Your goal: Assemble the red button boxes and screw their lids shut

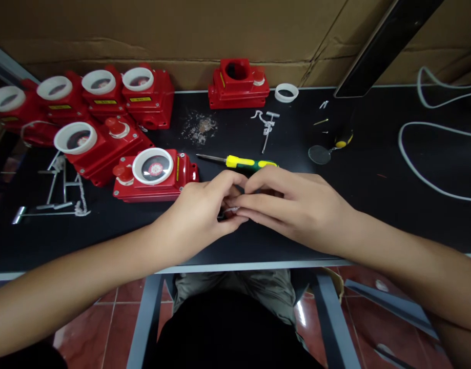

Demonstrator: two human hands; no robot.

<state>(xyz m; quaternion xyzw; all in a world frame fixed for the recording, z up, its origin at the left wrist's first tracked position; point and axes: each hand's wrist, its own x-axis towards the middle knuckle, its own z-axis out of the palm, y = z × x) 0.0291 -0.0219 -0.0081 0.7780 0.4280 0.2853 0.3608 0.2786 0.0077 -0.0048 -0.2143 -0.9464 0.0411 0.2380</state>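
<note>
My left hand (199, 212) and my right hand (300, 207) meet over the front middle of the table. Both have their fingers curled and closed around a small thing with a dark part and a shiny pale edge (230, 209); my fingers hide most of it. Just beyond them lies a screwdriver (241, 162) with a yellow and green handle, its shaft toward the left. To the left of my left hand, a red box (169, 189) with a white-ringed round window and a red knob lies flat.
Several more red boxes (116, 148) stand at the left. T-shaped metal rods (46, 212) lie near them. At the back are an open red box (239, 95), a white ring (286, 93) and pale crumbs (200, 128). A round glass disc (319, 155) and white cable (406, 164) lie right.
</note>
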